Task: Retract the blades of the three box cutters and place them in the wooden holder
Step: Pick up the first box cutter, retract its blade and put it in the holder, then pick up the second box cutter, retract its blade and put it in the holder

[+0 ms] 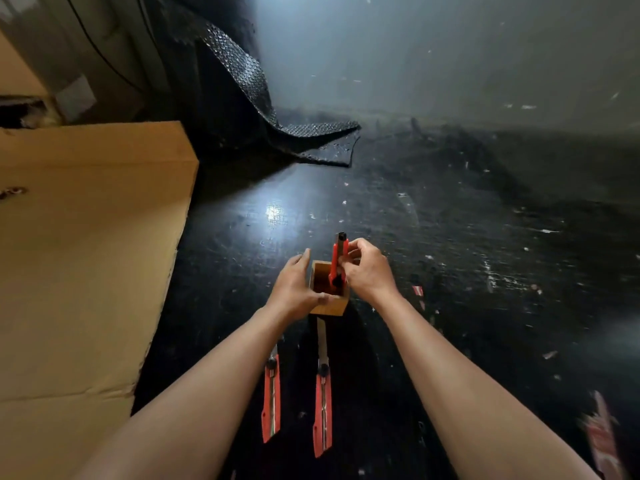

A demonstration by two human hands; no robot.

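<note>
My left hand (pixel 294 289) wraps the wooden holder (pixel 329 303) so it won't tip, while my right hand (pixel 367 271) pinches the first box cutter (pixel 337 261), its lower end already inside. The other two cutters (pixel 271 396) (pixel 322 403) lie nearer me on the dark table (pixel 450 271), blades out.
</note>
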